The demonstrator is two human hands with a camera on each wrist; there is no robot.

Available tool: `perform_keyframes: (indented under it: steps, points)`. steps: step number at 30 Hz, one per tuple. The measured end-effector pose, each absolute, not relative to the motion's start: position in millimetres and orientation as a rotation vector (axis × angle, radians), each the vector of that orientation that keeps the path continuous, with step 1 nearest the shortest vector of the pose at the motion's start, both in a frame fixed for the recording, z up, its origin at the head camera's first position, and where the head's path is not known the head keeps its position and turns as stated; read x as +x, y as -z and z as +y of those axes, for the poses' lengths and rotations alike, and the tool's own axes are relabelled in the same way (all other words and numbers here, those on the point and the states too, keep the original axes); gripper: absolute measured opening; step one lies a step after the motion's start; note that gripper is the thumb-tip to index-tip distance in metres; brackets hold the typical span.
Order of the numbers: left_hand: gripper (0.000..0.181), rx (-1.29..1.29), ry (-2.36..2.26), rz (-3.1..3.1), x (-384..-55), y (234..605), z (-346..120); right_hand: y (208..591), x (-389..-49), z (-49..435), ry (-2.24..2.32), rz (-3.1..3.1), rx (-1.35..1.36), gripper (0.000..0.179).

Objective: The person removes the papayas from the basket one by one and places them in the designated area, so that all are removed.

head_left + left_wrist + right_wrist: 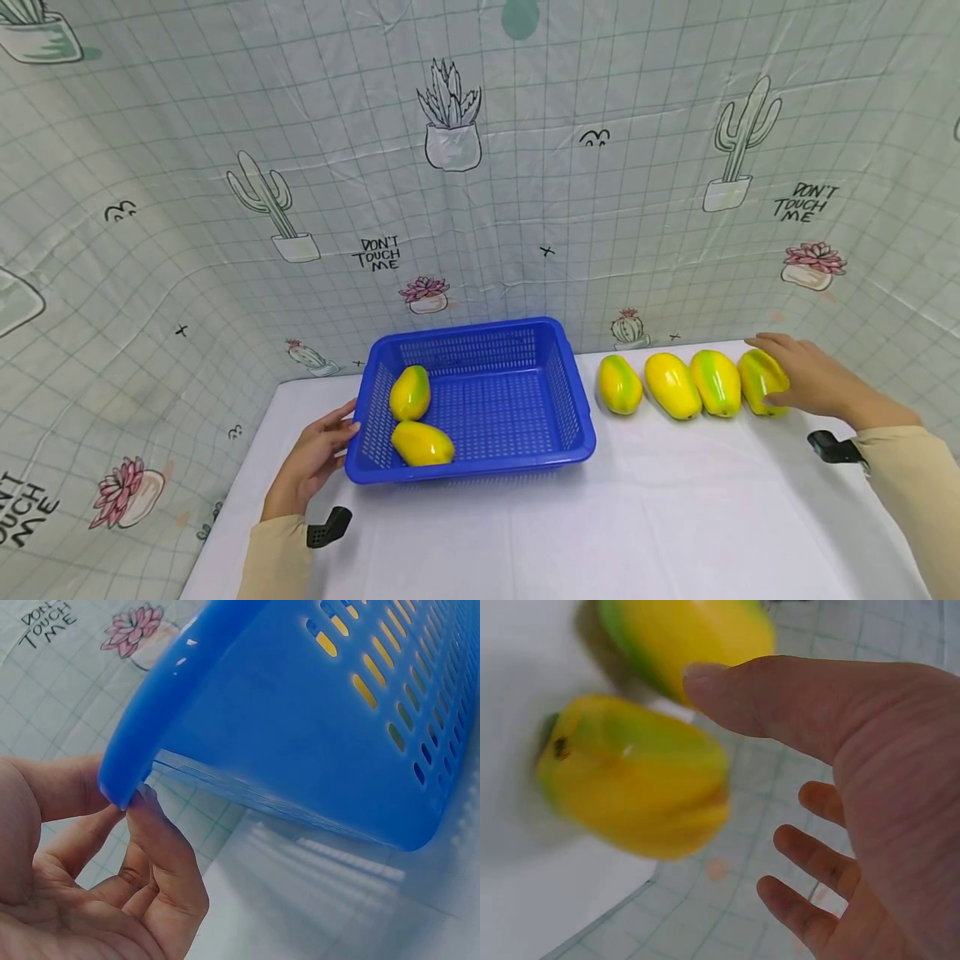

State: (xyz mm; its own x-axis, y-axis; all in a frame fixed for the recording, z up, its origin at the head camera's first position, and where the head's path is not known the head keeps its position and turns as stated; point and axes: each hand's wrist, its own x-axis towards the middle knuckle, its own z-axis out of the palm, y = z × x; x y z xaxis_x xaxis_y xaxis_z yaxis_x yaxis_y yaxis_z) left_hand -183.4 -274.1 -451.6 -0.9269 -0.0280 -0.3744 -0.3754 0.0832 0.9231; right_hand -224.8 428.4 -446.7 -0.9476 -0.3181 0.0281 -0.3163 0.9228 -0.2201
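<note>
A blue plastic basket (480, 471) with slotted sides stands on the table. Two yellow-green papayas lie along its left side, one papaya (410, 393) behind the other papaya (423, 443). My left hand (318, 450) pinches the basket's left rim between thumb and fingers, plain in the left wrist view. To the right, my right hand (813, 379) is beside the rightmost papaya (763, 382), fingers spread around its far side. In the right wrist view a gap shows between that papaya (637, 776) and the fingers, and the thumb overlaps a neighbouring papaya (697, 637).
More papayas stand in a row between basket and right hand: one papaya (620, 385) nearest the basket, then a papaya (672, 386) and a papaya (716, 383) close together. A patterned cloth (510, 208) hangs behind the white table (600, 533).
</note>
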Motion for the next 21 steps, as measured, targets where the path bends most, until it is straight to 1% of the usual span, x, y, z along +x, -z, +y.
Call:
perform_keyframes:
  steps: [4,8,21]
  points:
    - [0.060,-0.412,-1.931,2.101,-184,453,-274,431,-226,406,0.328,3.085,-0.555,0.088]
    - [0.060,-0.416,-1.936,2.101,-183,453,-275,417,-228,379,0.316,3.111,-0.660,0.088]
    - [0.060,-0.401,-1.952,2.088,-183,453,-275,387,-234,282,0.277,3.092,-1.130,0.083]
